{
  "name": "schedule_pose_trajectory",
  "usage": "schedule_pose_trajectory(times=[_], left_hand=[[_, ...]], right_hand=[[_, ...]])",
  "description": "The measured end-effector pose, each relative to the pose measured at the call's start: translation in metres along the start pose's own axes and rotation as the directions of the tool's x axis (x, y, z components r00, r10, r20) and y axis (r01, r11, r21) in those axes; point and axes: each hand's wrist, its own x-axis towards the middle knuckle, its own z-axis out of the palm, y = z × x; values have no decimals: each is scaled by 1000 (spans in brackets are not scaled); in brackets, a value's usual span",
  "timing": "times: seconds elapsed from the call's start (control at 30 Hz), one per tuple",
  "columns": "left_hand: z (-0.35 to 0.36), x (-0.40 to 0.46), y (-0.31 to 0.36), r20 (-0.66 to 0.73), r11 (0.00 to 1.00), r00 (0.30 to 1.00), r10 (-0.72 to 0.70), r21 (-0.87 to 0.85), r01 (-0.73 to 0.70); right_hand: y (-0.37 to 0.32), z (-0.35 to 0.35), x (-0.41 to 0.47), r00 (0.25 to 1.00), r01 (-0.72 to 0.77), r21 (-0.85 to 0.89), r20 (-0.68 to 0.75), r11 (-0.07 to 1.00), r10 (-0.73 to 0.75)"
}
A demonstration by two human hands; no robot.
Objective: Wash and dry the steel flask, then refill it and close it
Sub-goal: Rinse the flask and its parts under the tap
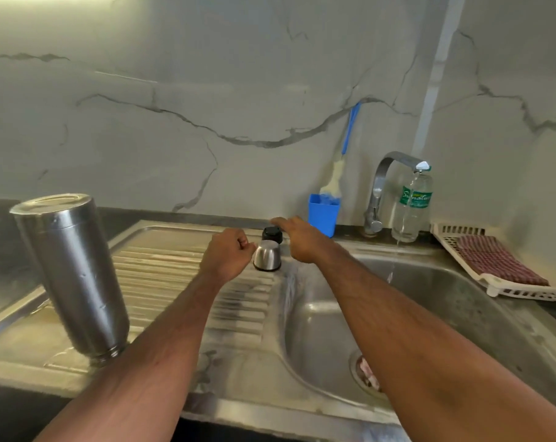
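The steel flask [72,275] stands upside down, mouth on the drainboard [181,272], at the left. Its steel cup lid [267,256] sits inverted at the drainboard's far edge, with a black stopper [272,234] just behind it. My left hand [227,255] is curled into a loose fist just left of the cup lid and holds nothing. My right hand [297,239] reaches over the stopper with fingers extended, its fingertips above the black stopper. The tap [394,183] runs a thin stream of water into the sink basin [429,301].
A blue cup [323,215] holding a bottle brush [340,167] stands by the wall. A clear plastic water bottle [412,205] stands behind the tap. A white rack [506,291] with a dark red cloth [496,263] lies at the right.
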Motion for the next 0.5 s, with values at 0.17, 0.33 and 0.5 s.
schedule_pose_trajectory(times=[0.17, 0.33, 0.5], left_hand=[[1, 0, -1, 5, 1000, 1000, 8, 27, -8], [-1, -3, 9, 37, 1000, 999, 21, -2, -21], [7, -6, 28, 28, 996, 997, 75, -49, -73]], right_hand=[[-1, 4, 33, 990, 86, -132, 123, 987, -70], [4, 15, 37, 996, 55, -7, 72, 998, -54], [21, 21, 15, 994, -23, -17, -108, 1000, 21]])
